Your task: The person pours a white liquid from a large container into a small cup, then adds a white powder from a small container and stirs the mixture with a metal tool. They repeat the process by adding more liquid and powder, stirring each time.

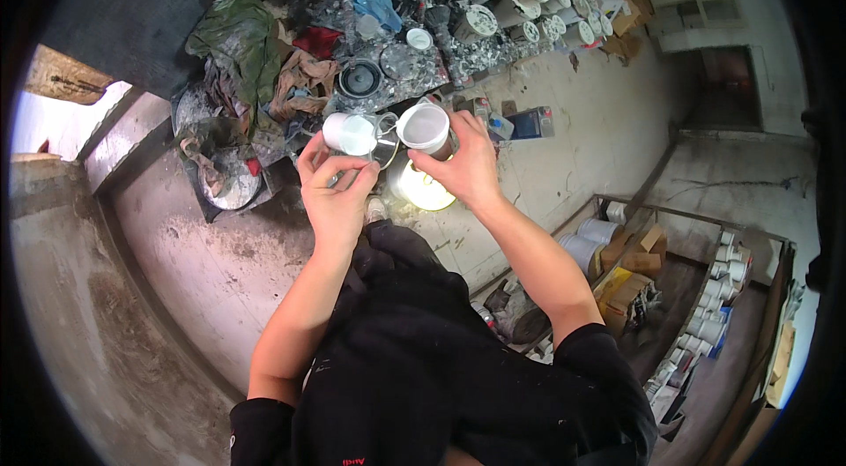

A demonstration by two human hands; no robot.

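- Workbench [429, 78], 1, paint-spattered, beyond both hands; pale cups stand and lie in numbers at its right end, too crowded to count.
- Metal rack [670, 216], 1, low at the right, loaded with containers; count uncertain.
- Cloths on the bench, at least 4: green cloth [233, 36], tan cloth [304, 85], blue cloth [376, 3], red cloth [317, 43].
- Bucket [426, 193], 1, brightly lit yellow-white, below the hands.
- Right hand [467, 159]: grasping 1 translucent cup [425, 126], thumb on the near side, fingers along the right; mouth turned up toward the head.
- Left hand [335, 188]: grasping 1 white cup [349, 133], fingers curled at its near left side; thumb and forefinger tips close together.
- Key relation: white cup lies just beyond the left palm, nearer the left hand; long axis roughly left-right, one end toward the translucent cup.
- Clear round piece [385, 145], 1, between the cups, near the left fingertips; cannot tell whether they grip it.
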